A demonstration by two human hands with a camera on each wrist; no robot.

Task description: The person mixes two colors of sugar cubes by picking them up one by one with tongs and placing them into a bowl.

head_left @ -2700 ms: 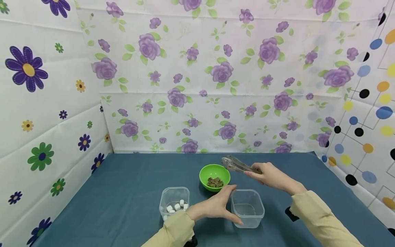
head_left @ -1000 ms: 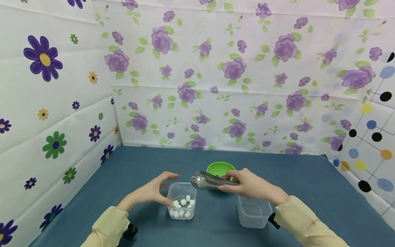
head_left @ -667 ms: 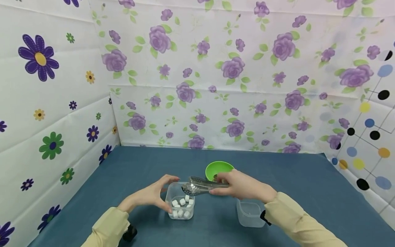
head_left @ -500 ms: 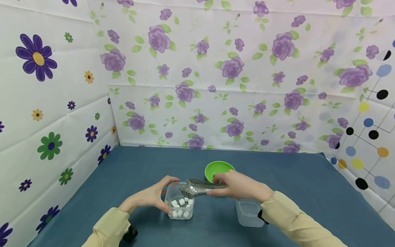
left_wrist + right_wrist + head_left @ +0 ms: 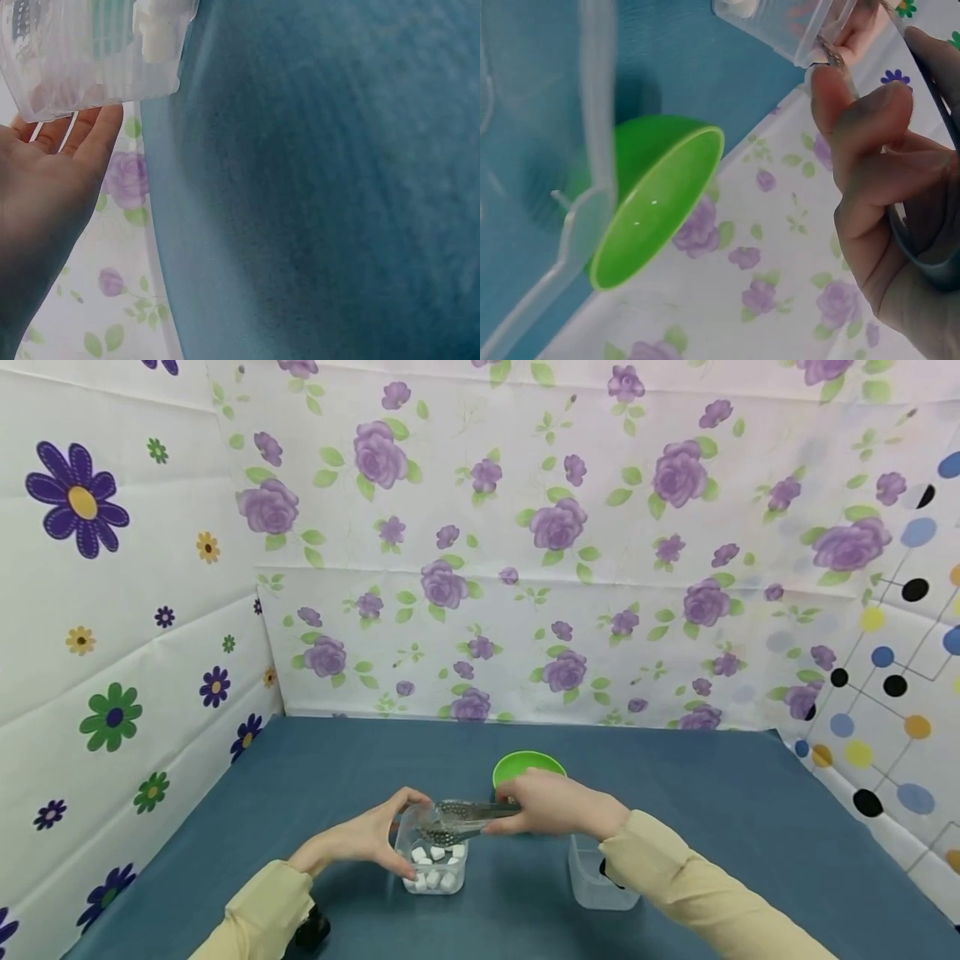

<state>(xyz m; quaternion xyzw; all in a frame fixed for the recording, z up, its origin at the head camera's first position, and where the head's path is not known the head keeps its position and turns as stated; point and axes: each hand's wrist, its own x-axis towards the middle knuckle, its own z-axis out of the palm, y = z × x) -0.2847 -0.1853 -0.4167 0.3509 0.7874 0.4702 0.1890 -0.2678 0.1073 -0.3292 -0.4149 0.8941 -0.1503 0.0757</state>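
Note:
My right hand point(image 5: 555, 802) holds metal tongs point(image 5: 467, 811) by the handle end, their perforated arms spread. The tongs' tips dip inside the rim of a clear plastic container point(image 5: 461, 870), over several small white cubes point(image 5: 432, 880). Around that container's left side curls my left hand point(image 5: 363, 839), thumb on the near wall and fingers on the far one. In the left wrist view, the fingers touch the container wall point(image 5: 90, 75). Behind the right hand stands a green bowl point(image 5: 525, 762); its contents are hidden in the head view.
A second clear container point(image 5: 592, 889) stands to the right, partly covered by the right sleeve. A blue cloth point(image 5: 360, 752) covers the table. Flower-printed sheets point(image 5: 450, 643) hang along its back and left, and a dotted one point(image 5: 862, 752) along its right.
My left hand went from the right container to the one with white cubes and now grips it. My right hand brought the tongs left and down into that container, their arms spreading.

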